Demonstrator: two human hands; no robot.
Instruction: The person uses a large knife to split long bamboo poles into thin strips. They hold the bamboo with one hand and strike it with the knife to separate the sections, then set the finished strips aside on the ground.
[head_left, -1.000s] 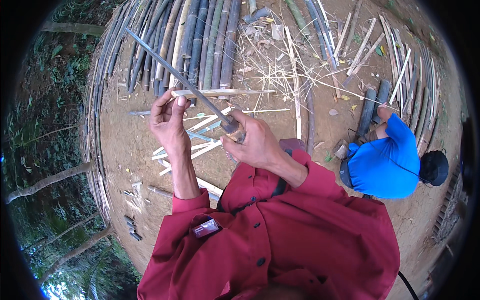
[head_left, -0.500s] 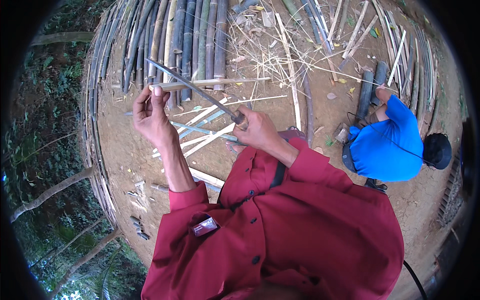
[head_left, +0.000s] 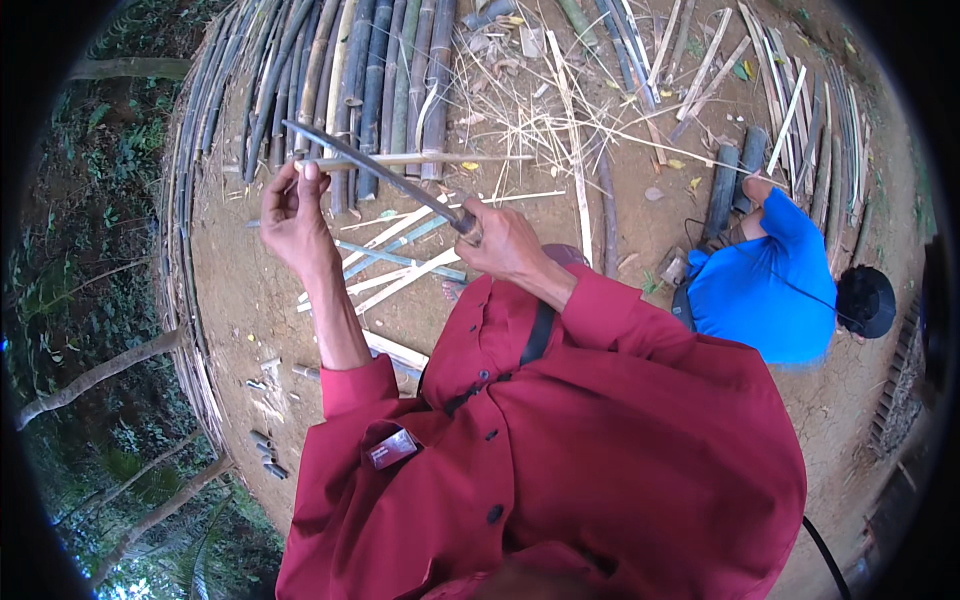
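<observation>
My left hand (head_left: 297, 218) pinches the left end of a slim pale bamboo strip (head_left: 450, 157) between thumb and fingers. The strip points rightward, roughly level. Closed round the wooden handle of a long knife (head_left: 410, 188) is my right hand (head_left: 508, 243). Its dark blade slants up and left, crossing the strip close to my left fingers, with the tip beyond it. Whether the edge touches the strip is hard to tell. Above the strip shows a thin pale curl (head_left: 430, 98), possibly a shaving.
Dark bamboo poles (head_left: 378, 80) lie at the far left. Split bamboo pieces (head_left: 395, 250) lie crossed below my hands, and thin shavings (head_left: 545, 125) are strewn ahead. At right crouches a person in a blue shirt (head_left: 765, 280), beside thick bamboo sections (head_left: 722, 190).
The whole view has shifted slightly. My right hand and the knife have moved a little up and left. The thin pale curl has appeared above the strip.
</observation>
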